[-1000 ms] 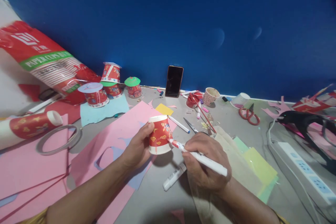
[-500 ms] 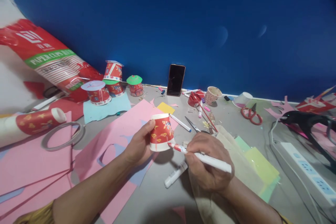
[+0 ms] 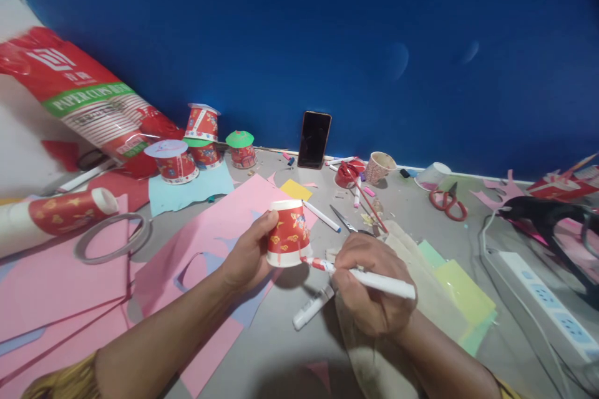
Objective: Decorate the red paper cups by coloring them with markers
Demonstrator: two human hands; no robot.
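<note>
- Head view, centre: the paper cup, red with gold motifs between white bands, was held mouth-down over the grey table, its narrower end uppermost.
- Left hand: the thumb pressed on the cup's left side while the other fingers passed behind it, largely hidden – the hand was clamped on the cup.
- Right hand: thumb and fingers were closed together around the white marker in a writing grip. The marker's red front end pointed left and appeared to touch the lower white band, near the cup's right edge; red strokes showed on this band.
- Below the cup: a white cylinder lay on the table, just left of the right hand.
- Left side: a grey ring rested on pink sheets, near a stack of cups lying on its side.
- Rear left: a red bag marked "PAPER CUPS" leaned near several decorated cups; one, a green-topped cup, stood apart from the others.
- Rear centre: a phone stood upright against the blue wall.
- Right side: red-handled scissors lay well apart from the hands – beyond a yellow sheet and a white power strip.
</note>
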